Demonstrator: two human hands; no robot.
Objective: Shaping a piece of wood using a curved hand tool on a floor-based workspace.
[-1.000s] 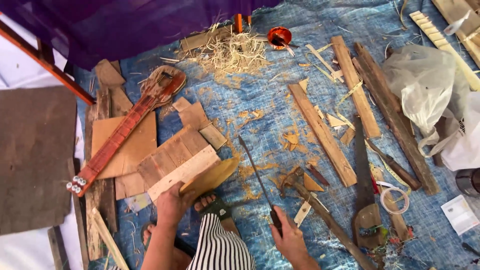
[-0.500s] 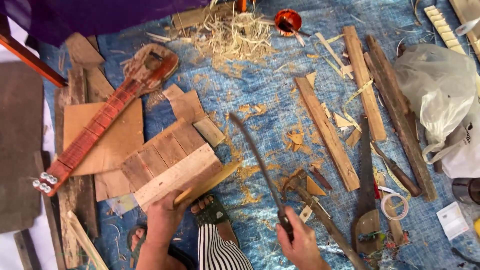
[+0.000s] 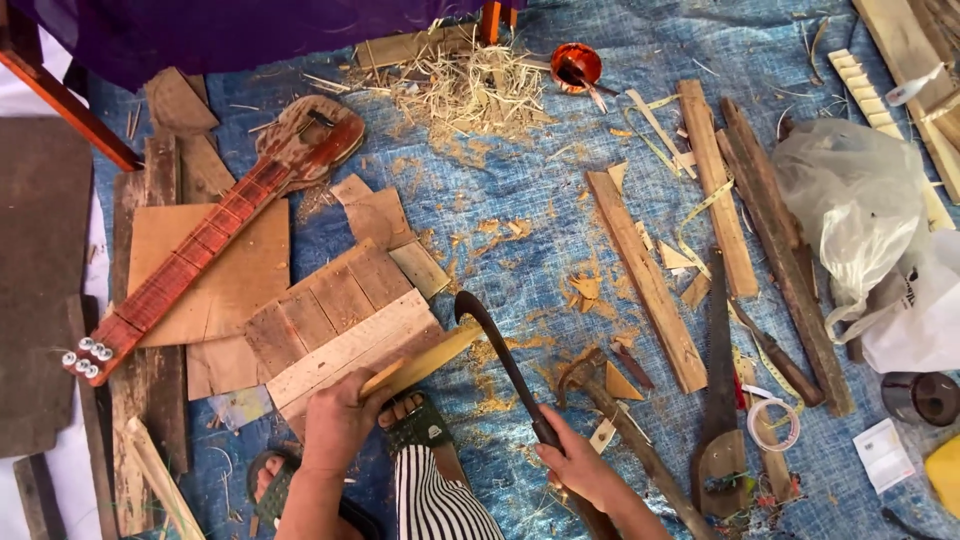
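On blue tarp point(image 3: 500, 215), wood shavings point(image 3: 470, 90), scattered planks, purple cloth point(image 3: 220, 30)

Taking the saw point(image 3: 722, 400) with the dark blade as my landmark: a small white printed packet point(image 3: 882, 455) lies flat on the blue tarp to its right, rectangular, with dark print too small to make out; above and right of the saw's tip sits a crumpled clear plastic bag point(image 3: 850, 200); just below that bag, at the frame's right edge, a white plastic bag point(image 3: 925, 310) with dark marking; no signs or screens.
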